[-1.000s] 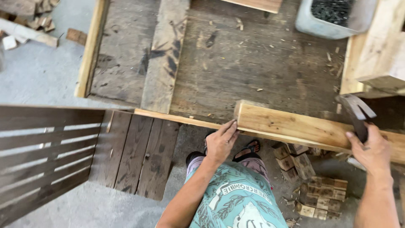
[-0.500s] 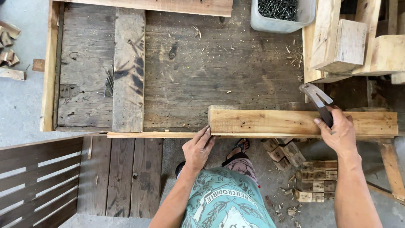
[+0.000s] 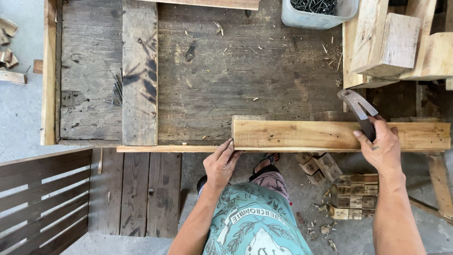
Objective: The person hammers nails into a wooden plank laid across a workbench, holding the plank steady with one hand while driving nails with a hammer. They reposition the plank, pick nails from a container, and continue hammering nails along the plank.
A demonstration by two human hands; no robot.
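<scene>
Plank [image 3: 330,135] is lying across the workbench [image 3: 245,80]; left hand [image 3: 221,165], fingers together, is pressing its nine-o'clock end, right hand [image 3: 384,148] is gripping a hammer [image 3: 359,112] at three o'clock

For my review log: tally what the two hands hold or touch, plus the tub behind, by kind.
Hammer, in right hand: 1
Pale wooden board, left hand at its end: 1
Grey tub of nails: 1
Total: 3

A grey tub of nails [image 3: 317,12] sits at the far edge of the weathered workbench [image 3: 245,71]. Pale wood blocks [image 3: 398,45] are stacked at its right; small offcuts [image 3: 351,196] litter the floor, and a dark slatted panel [image 3: 40,198] stands lower left.
</scene>
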